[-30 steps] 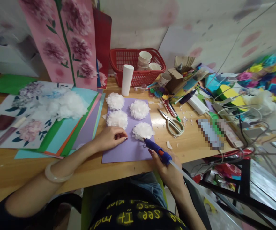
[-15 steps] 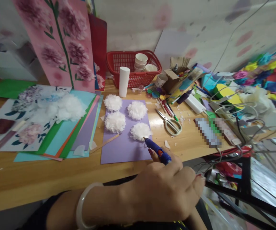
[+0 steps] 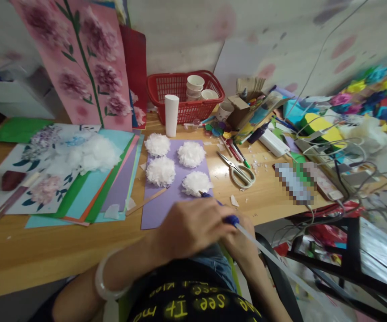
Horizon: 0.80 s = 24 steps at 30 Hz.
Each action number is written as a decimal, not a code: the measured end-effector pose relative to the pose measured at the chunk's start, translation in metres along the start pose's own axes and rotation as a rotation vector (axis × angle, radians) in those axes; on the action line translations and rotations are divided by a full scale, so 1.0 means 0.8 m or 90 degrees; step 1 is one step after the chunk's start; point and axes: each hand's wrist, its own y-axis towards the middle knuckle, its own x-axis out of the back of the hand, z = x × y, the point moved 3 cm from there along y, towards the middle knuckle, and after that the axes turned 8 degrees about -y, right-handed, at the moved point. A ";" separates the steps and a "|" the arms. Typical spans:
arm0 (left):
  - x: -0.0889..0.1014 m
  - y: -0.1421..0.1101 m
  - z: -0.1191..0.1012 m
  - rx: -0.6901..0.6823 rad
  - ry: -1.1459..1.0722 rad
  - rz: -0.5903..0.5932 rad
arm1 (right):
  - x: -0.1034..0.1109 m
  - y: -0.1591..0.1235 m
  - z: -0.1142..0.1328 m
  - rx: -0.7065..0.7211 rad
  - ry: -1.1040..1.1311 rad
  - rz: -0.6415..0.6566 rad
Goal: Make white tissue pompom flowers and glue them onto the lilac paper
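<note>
The blue hot glue gun [image 3: 231, 219] lies mostly hidden under my hands, its tip close against the lower right white ruffled paper flower [image 3: 196, 184]. My right hand [image 3: 245, 243] is closed around the gun from the right. From the left, my left hand [image 3: 193, 226], with a white bangle on its wrist, is closed over the gun's body, slightly blurred. A long clear glue stick [image 3: 263, 246] trails out behind the gun. Under the flowers is a purple sheet [image 3: 156, 214], also bearing the tip of a wooden stick [image 3: 146, 201]. Another flower [image 3: 160, 171] sits at the left.
Cream-handled scissors [image 3: 242, 175] lie right of the sheet, near pens and paper scraps. Behind stand a white paper roll [image 3: 171, 116] and a red basket [image 3: 186, 107] with cups. Coloured papers [image 3: 112, 192] are stacked left. Phones [image 3: 292, 183] and tangled cables fill the right side.
My left hand has moved back leftward, from beyond the gun's rear to over its body. My right hand and the clear glue stick now show more. The flowers stay put.
</note>
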 end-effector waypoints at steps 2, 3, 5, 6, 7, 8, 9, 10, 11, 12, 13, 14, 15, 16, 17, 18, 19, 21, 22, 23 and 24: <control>0.026 -0.015 0.025 0.083 0.030 -0.042 | 0.002 0.011 0.004 -0.011 0.007 0.030; 0.036 -0.023 0.036 0.113 0.053 -0.052 | 0.000 0.015 0.008 -0.020 0.012 0.039; 0.049 -0.037 0.054 0.140 0.088 -0.021 | -0.005 0.017 0.013 -0.033 0.026 0.035; 0.052 -0.042 0.060 0.138 0.102 0.009 | -0.007 0.017 0.014 -0.036 0.034 0.024; 0.053 -0.046 0.065 0.127 0.111 0.043 | -0.009 0.017 0.014 -0.037 0.041 0.016; 0.053 -0.049 0.070 0.114 0.118 0.077 | -0.011 0.016 0.014 -0.038 0.047 0.008; 0.052 -0.051 0.075 0.101 0.123 0.109 | -0.011 0.016 0.013 -0.038 0.052 0.003; 0.052 -0.053 0.080 0.091 0.128 0.138 | -0.012 0.016 0.012 -0.039 0.059 0.002; 0.051 -0.054 0.085 0.086 0.134 0.162 | -0.011 0.017 0.011 -0.039 0.066 0.005; 0.051 -0.054 0.091 0.083 0.142 0.186 | -0.011 0.018 0.010 -0.039 0.070 0.006; 0.051 -0.055 0.097 0.082 0.150 0.206 | -0.009 0.019 0.009 -0.037 0.070 0.005; 0.051 -0.055 0.102 0.080 0.158 0.223 | -0.007 0.020 0.009 -0.034 0.064 0.001; 0.050 -0.055 0.106 0.073 0.162 0.236 | -0.006 0.021 0.009 -0.029 0.054 -0.005; 0.049 -0.056 0.110 0.066 0.161 0.249 | -0.004 0.021 0.008 -0.025 0.041 -0.013; 0.048 -0.057 0.113 0.060 0.156 0.261 | -0.003 0.022 0.008 -0.020 0.027 -0.022; 0.046 -0.058 0.115 0.055 0.148 0.272 | -0.002 0.021 0.008 -0.016 0.015 -0.028; 0.044 -0.060 0.117 0.053 0.140 0.280 | -0.002 0.021 0.007 -0.012 0.006 -0.035; 0.040 -0.065 0.122 0.060 0.126 0.292 | -0.003 0.020 0.006 -0.009 -0.002 -0.048; 0.039 -0.067 0.123 0.067 0.122 0.297 | -0.004 0.019 0.005 -0.010 -0.001 -0.054; 0.038 -0.069 0.125 0.073 0.120 0.300 | -0.005 0.018 0.004 -0.012 0.003 -0.054; 0.037 -0.071 0.127 0.080 0.120 0.305 | -0.005 0.018 0.003 -0.016 0.007 -0.053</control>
